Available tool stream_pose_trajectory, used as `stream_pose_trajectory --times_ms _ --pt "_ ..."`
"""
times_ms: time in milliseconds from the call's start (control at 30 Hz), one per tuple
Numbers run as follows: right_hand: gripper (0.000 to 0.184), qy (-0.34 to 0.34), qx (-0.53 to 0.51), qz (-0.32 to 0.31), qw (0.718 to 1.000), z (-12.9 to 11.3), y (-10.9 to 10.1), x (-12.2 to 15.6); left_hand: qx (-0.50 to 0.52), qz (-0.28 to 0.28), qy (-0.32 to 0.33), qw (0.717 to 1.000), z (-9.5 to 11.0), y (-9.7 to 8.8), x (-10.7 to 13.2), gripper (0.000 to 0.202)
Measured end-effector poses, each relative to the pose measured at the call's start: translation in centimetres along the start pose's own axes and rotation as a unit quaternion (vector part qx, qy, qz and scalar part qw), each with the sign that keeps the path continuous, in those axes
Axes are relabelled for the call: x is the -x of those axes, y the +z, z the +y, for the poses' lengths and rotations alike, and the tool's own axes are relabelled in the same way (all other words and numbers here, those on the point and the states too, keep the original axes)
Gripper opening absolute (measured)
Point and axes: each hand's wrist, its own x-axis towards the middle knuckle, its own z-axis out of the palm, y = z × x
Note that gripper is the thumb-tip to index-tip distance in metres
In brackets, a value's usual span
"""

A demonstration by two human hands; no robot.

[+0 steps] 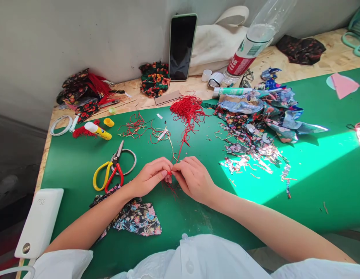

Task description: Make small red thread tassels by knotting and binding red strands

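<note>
And here are the two hands, meeting over a smooth green mat (pixel 75 166). The left hand (pixel 152 176) has thumb and forefinger clamped on a small, tight bundle of glossy red thread (pixel 169 173), loose fine ends fraying out just below the fingertips. The right hand (pixel 196 178) comes in at the bundle's other edge, thumb and forefinger pinched together on its thread; the exact strand is too fine to make out.

Just beyond the fingers, a stiff, pale, knobbly cord (pixel 171 144) angles away, and beside it a thin red tail of thread climbs to a springy, crinkled red thread heap (pixel 188 109). Ahead and to the left of the fingers, a looser scatter of red and cream threads (pixel 135 126) lies in wiry curls.

Close by the left hand, scissors with one yellow and one red looped handle (pixel 115 159) lie with metal blades pointing away, overlapping a smooth silvery ring (pixel 135 159). Under the left forearm, a crumpled black floral cloth (pixel 138 219) spreads its soft folds and printed blossoms.

Out to the right of the fingers, it's all ragged texture: shredded floral fabric scraps (pixel 240 141), narrow and curling, below a rumpled mound of blue floral cloth (pixel 284 108). Farther off, forward and left, stands a plump yellow-and-white glue stick (pixel 100 131), tilted over.
</note>
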Motion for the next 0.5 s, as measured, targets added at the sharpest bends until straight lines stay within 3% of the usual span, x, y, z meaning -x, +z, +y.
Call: stream_pose_trajectory --times_ms 267,500 --pt "0.009 0.078 -0.087 -0.045 0.992 -1.1 0.6 0.7 0.036 0.029 -0.055 0.997 -0.4 0.2 0.1 0.024" --pt "0.015 0.178 -0.141 -0.078 0.971 -1.1 0.6 1.0 0.148 0.082 -0.099 0.981 -1.3 0.3 0.3 0.023"
